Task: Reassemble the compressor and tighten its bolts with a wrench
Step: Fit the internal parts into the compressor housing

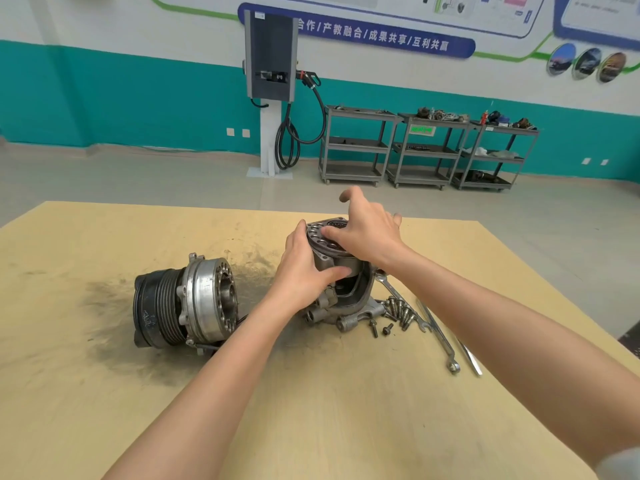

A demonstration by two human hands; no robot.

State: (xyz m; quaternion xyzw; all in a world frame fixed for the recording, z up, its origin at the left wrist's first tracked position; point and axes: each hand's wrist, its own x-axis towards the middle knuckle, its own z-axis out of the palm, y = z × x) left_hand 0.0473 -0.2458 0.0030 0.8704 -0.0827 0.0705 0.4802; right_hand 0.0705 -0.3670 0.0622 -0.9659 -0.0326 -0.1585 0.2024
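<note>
At frame centre, the left hand [304,271] grips the compressor housing [346,292]. The right hand [363,233] rests its fingers on the plate [325,237] atop it.

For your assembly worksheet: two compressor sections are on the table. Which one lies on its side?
The pulley section, left of the hands, lies on its side with its open bore facing right. The housing gripped by the left hand stands upright.

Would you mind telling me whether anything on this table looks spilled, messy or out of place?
Yes: a dark, sooty smear stains the pale wooden tabletop around the ribbed black-and-silver pulley half. Loose steel bolts lie scattered beside the grey metal compressor housing; two have strayed from the pile.
</note>
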